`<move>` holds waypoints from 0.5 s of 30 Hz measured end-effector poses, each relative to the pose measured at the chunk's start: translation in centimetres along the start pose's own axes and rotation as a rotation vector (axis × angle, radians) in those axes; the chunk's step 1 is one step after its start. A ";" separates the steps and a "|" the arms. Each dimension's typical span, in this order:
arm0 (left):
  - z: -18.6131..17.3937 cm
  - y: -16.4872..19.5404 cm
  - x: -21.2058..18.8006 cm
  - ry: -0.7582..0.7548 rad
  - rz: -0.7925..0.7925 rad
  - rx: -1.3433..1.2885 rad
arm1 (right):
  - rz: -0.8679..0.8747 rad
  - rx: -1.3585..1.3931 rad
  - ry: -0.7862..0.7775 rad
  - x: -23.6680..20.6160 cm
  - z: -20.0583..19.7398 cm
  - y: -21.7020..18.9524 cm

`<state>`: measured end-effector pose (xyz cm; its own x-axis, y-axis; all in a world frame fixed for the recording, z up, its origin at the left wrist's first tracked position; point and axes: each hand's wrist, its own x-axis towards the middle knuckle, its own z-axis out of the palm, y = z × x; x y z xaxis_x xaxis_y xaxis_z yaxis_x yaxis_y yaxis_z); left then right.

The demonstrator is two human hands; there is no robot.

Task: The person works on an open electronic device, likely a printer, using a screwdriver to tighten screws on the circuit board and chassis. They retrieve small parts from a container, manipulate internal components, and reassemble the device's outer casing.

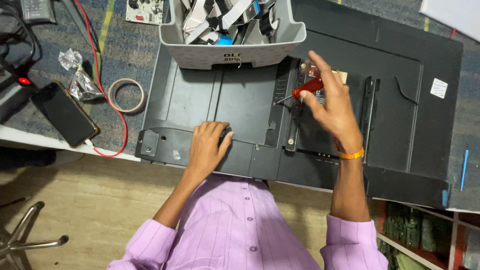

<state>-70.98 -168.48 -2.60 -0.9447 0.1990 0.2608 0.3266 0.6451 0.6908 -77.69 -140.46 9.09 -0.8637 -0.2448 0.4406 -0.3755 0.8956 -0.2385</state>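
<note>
A screwdriver [306,88] with a red handle sits in the right hand [332,107], whose fingers are wrapped around the handle; its metal tip slants down to the left and meets the back of a black television [390,65] that lies face down on the workbench. The tip lands just beside a slotted vent strip near the middle of the back cover. An orange band circles the right wrist. The left hand [206,149] lies flat, palm down with fingers together, pressing on the raised centre panel [240,102] of the television near its front edge, holding nothing. At the far edge of the panel rests a grey plastic bin [180,42] filled with flat ribbon cables. To the left of the television, on the bench, a roll of tape [126,95] lies flat, with a red wire [121,125] curving past it, a crumpled clear wrapper [77,75] nearby, and a dark phone [65,114] lying further left. A blue pen [464,169] lies at the right edge of the bench.
</note>
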 end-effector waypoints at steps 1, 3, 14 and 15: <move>0.1 -0.1 0.1 -0.019 0.005 0.022 | 0.061 -0.010 -0.015 0.0 0.2 0.0; 0.2 -0.2 0.4 -0.041 -0.001 0.058 | 0.077 -0.023 0.009 0.0 0.5 0.1; 0.3 -0.2 0.3 -0.091 0.017 0.092 | 0.150 -0.054 -0.022 -1.0 1.5 0.9; 0.3 -0.2 0.3 -0.094 0.016 0.103 | 0.143 -0.028 -0.031 -1.0 1.5 0.9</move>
<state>-71.32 -168.30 -2.89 -0.9398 0.2747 0.2032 0.3409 0.7129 0.6128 -77.63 -139.94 7.10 -0.9178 -0.1247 0.3769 -0.2384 0.9322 -0.2723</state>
